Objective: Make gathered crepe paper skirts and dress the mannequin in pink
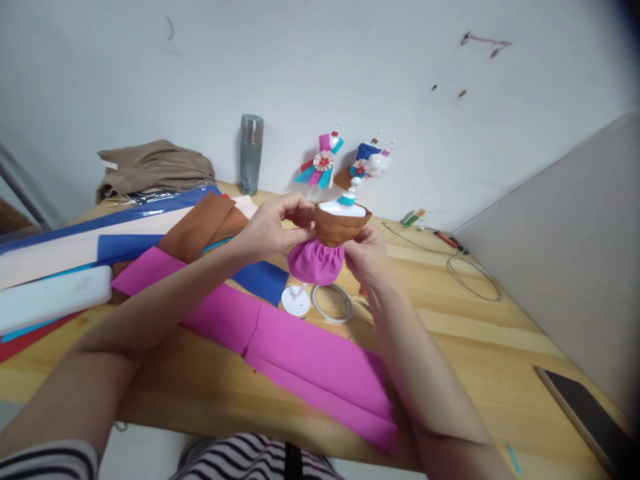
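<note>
A small white dress form [343, 209] stands on a round white base [295, 301]. Brown cloth [339, 228] wraps its upper part, and a gathered magenta skirt [317, 262] puffs out below. A teal band [346, 199] circles the neck. On the left side, my left hand [280, 230] pinches the edge of the brown cloth between thumb and fingers. My right hand [369, 252] closes on the opposite side, where brown meets magenta; its fingertips are partly hidden behind the cloth. A long magenta fabric strip [310, 353] lies beneath my forearms.
Two small decorated dress forms [324, 161] [367, 160] stand by the wall near a grey flask [251, 155]. Coloured fabric pieces [190, 230], a white case [55, 299] and folded brown clothing [155, 167] occupy the left. Ring [332, 303], cable [475, 288] and phone [583, 417] lie rightward.
</note>
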A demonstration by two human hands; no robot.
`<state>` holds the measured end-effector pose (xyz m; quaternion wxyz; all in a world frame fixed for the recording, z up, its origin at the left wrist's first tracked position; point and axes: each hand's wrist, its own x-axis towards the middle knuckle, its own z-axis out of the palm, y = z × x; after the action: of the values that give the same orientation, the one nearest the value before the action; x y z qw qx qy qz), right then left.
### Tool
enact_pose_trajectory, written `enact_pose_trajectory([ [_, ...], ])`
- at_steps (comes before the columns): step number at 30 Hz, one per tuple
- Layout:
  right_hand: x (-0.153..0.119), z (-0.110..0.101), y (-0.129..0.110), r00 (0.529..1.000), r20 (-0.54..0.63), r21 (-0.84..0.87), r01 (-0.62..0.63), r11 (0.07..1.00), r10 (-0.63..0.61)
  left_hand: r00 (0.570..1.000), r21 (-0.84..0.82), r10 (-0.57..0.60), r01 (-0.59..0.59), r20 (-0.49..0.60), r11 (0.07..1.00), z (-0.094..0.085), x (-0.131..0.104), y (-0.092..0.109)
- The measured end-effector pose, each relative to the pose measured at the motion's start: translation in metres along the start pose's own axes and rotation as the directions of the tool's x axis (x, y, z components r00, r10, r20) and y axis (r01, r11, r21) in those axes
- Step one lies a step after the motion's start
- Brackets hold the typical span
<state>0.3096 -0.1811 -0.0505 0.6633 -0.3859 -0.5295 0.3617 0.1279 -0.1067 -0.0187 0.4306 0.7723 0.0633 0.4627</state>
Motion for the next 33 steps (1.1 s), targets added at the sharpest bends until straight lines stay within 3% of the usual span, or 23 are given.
enact_pose_trajectory([
  [8,-0.001,-0.002,0.001,1.0,-0.017,-0.05,-0.018,0.999,0.017,0.987,-0.111,-0.101,0.115,0.124,0.987,0.001,-0.004,0.002],
  [18,-0.001,-0.003,0.0,0.999,0.022,-0.037,0.023,0.999,-0.023,0.969,-0.239,-0.127,0.178,0.213,0.955,0.0,-0.004,0.011],
  [25,-0.002,-0.001,-0.005,0.998,0.011,-0.088,0.058,0.994,-0.057,0.984,-0.083,-0.149,0.157,0.094,0.984,0.011,-0.01,0.022],
  [30,-0.008,0.009,-0.018,0.998,0.027,-0.124,0.065,0.99,-0.062,0.941,-0.142,-0.254,0.289,0.223,0.947,-0.008,-0.001,0.026],
  [33,-0.013,0.016,-0.027,0.997,0.071,-0.138,0.034,0.99,-0.024,0.925,-0.192,-0.257,0.316,0.28,0.929,-0.022,0.002,0.028],
])
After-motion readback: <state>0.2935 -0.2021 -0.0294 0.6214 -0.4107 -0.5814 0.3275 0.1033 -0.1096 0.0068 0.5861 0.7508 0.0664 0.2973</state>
